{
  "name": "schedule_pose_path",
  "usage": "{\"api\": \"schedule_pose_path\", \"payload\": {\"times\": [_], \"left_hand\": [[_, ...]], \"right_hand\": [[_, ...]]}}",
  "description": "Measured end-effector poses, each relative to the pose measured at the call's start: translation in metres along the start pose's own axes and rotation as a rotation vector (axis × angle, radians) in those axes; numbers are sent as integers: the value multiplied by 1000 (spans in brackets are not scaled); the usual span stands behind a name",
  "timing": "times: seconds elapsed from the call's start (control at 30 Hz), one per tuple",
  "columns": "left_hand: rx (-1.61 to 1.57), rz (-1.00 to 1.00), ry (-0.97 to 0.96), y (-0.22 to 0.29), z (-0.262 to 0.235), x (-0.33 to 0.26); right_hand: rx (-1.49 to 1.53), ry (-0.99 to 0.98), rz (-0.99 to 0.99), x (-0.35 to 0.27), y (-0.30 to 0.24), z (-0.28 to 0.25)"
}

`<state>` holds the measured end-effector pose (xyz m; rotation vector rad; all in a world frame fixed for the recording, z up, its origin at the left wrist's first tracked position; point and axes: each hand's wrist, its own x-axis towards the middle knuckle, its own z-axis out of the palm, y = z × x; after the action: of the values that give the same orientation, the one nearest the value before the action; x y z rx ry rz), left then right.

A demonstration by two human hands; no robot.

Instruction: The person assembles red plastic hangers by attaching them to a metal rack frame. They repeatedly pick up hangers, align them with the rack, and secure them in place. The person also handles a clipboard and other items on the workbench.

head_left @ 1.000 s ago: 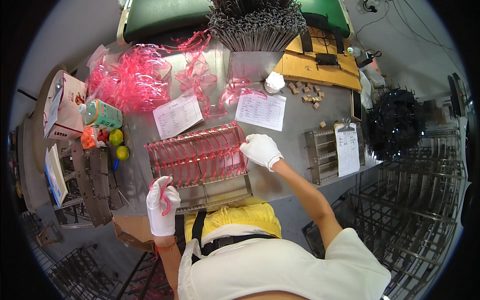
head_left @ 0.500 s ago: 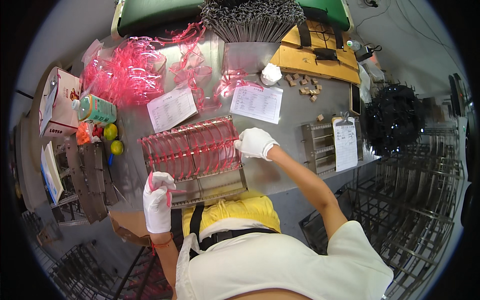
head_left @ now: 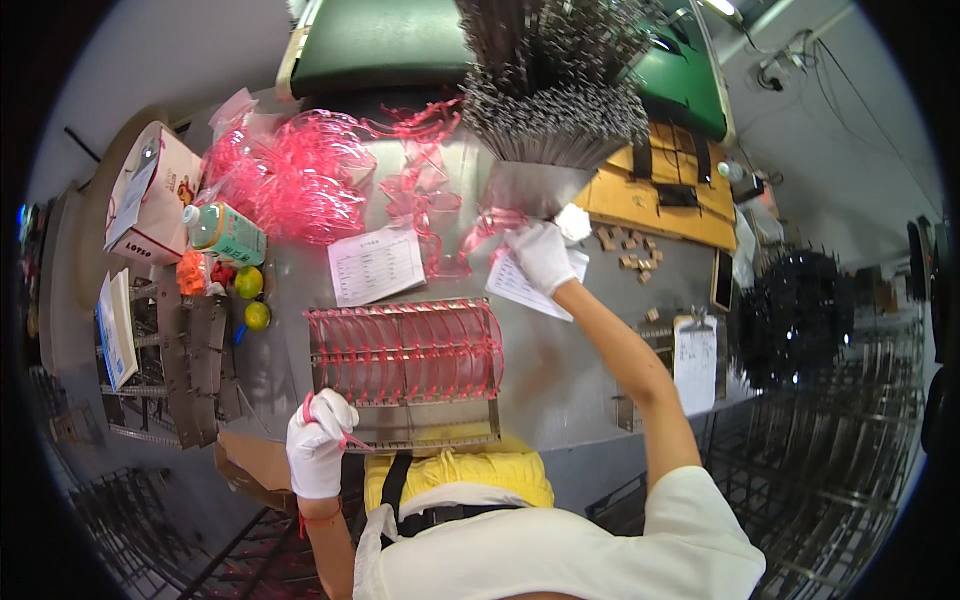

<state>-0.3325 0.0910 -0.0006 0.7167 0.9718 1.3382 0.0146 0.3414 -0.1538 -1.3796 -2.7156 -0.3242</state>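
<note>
Across the table (head_left: 560,405), my right hand (head_left: 541,257), grip unclear, had left the rack (head_left: 450,423) behind it; my left hand (head_left: 317,448) gripped pink plastic (head_left: 351,441).

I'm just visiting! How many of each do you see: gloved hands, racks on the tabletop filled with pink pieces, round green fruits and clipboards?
Gloved hands: 2, the left hand and right hand
Rack with pink pieces: 1
Round green fruits: 2
Clipboard: 1
Total: 6
</note>
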Motion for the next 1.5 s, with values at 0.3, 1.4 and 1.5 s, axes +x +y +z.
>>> {"api": "schedule_pose_path", "payload": {"times": [0.3, 1.4, 1.5], "left_hand": [[156, 295, 405, 23, 7, 8], [852, 1959, 1404, 337, -296, -48], [1294, 947, 1204, 367, -440, 35]], "right_hand": [[1193, -444, 613, -8, -95, -189], [946, -445, 463, -66, -419, -103], [1044, -458, 555, -76, -404, -127]]}}
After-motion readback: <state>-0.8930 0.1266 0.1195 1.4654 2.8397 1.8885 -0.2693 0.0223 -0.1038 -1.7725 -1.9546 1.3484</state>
